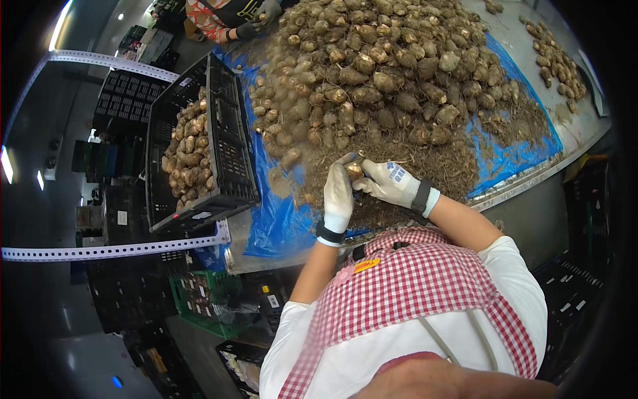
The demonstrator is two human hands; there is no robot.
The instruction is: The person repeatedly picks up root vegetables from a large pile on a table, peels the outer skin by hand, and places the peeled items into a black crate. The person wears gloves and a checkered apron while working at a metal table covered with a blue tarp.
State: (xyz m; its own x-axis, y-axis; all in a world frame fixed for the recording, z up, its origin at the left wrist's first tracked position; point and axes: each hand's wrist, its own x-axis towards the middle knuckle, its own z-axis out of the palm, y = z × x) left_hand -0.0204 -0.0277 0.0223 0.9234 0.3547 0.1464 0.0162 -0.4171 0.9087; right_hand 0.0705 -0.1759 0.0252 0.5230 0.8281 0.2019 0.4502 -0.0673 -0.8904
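Observation:
Before me, over a bed of loose root fibres (428, 164), both hands meet at one small taro corm (355, 171) with a pale cut patch. My left hand (339, 192), in a whitish work glove, holds it from the left with the fingers bent round it. My right hand (391, 184), gloved alike with blue print on the back, grips the corm's right side between thumb and curled fingers. Its fingertips are partly hidden. Just beyond the hands rises a large heap of hairy brown taro corms (384, 75).
A black plastic crate (232, 119) with trimmed corms (189, 149) stands tilted at the left. Blue plastic sheeting (271, 219) covers part of the metal table (553, 97). More corms (553, 60) lie far right. Across the table, a co-worker's gloved hands (256, 22) hold a corm.

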